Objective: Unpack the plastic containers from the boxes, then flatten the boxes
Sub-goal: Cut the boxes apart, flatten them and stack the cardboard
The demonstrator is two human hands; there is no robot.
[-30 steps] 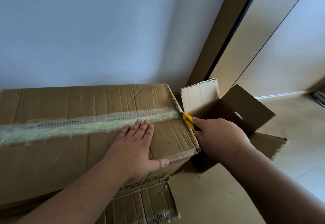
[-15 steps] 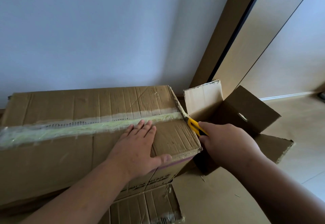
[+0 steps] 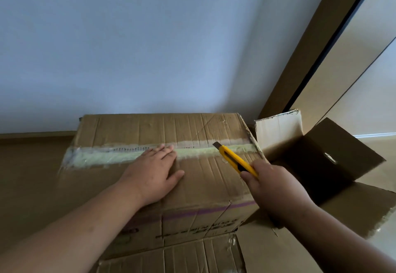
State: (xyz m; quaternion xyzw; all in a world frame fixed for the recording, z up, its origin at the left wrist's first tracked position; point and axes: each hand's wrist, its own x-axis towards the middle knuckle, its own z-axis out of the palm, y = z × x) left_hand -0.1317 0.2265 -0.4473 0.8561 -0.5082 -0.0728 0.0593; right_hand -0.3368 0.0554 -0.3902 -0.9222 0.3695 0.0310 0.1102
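A large closed cardboard box (image 3: 132, 131) stands against the wall, its top seam sealed with a strip of pale yellowish tape (image 3: 107, 158). My left hand (image 3: 153, 171) lies flat on the box top, fingertips on the tape. My right hand (image 3: 276, 189) grips a yellow utility knife (image 3: 234, 160), blade out, its tip just above the tape near the box's right end. No plastic containers show.
An opened, empty cardboard box (image 3: 334, 155) with raised flaps lies to the right. Flattened cardboard (image 3: 182, 257) lies on the floor in front. A brown door frame (image 3: 310, 43) rises at the right; pale wall behind.
My right hand has lifted the knife from the box's right edge up over the top, blade now at the tape. My left hand slid left along the top. The view pulled back.
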